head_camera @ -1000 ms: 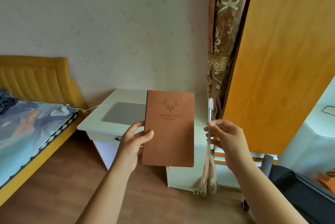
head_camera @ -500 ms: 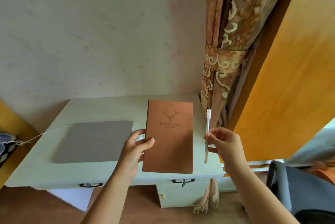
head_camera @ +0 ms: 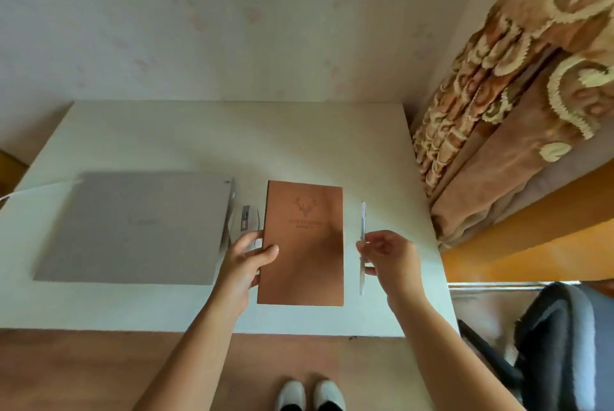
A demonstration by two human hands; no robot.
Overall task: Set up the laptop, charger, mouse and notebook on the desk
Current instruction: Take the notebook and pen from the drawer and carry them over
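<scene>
My left hand (head_camera: 244, 261) grips the left edge of a brown notebook (head_camera: 304, 244) with a deer emblem, held flat just above the white desk (head_camera: 206, 141). A slim white pen (head_camera: 362, 244) is pinched upright in my right hand (head_camera: 387, 257), just right of the notebook. A closed grey laptop (head_camera: 133, 228) lies on the desk's left half, with a white charger cable (head_camera: 36, 188) running off its left corner. A white mouse (head_camera: 246, 218) lies between the laptop and the notebook, partly hidden by my left hand.
The wall (head_camera: 232, 21) runs along the desk's far edge. A patterned curtain (head_camera: 498, 105) and an orange wardrobe panel (head_camera: 531, 244) stand at the right. A dark chair (head_camera: 558, 344) is at the lower right. My white shoes (head_camera: 309, 395) stand on the wooden floor.
I have stepped up to the desk and now look down onto it. Notebook and pen have come lower over the desk top, held as before.
</scene>
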